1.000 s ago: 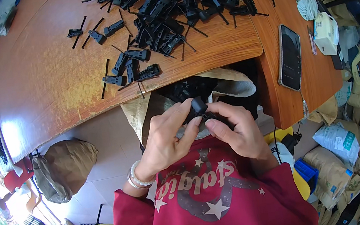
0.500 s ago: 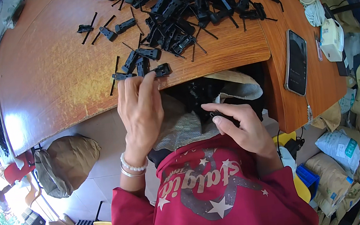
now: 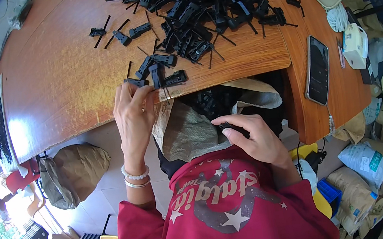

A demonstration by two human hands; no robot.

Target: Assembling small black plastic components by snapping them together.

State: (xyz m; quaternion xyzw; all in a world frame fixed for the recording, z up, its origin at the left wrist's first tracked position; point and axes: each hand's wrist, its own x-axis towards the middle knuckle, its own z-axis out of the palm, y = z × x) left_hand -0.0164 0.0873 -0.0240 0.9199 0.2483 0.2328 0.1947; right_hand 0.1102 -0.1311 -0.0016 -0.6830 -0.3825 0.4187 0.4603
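From my end I judge each black clip to be light and fairly stiff, with a hard plastic body that should take a firm pinch without crushing. The thin stem looks like the weak part, likely to bend or snag on its neighbours, so I would take hold by the long sides of the block, thumb against fingers, and leave the stem free. The faces have a slight sheen and may be a little slippery, though the cut-outs should give the skin some purchase.

The right grip (image 3: 257,134) is drawn in to a narrow pinch, thumb and index finger around a dark piece (image 3: 237,128) near the mouth of the open sack (image 3: 188,132); the fingers hide most of it, so I can't tell its full shape. The left grip (image 3: 133,115) is partly closed at the near edge of the surface (image 3: 49,85), its fingertips bunched between the left clip (image 3: 137,82) and the middle clip (image 3: 156,75); I can't tell whether it has hold of either.

The right clip (image 3: 176,77) lies just beside the middle one. Farther back, a tangled pile (image 3: 192,19) of the same black things covers much of the surface. Their bodies are small, oblong and boxy, with recesses, and many show a straight, thin stem at an angle to the block
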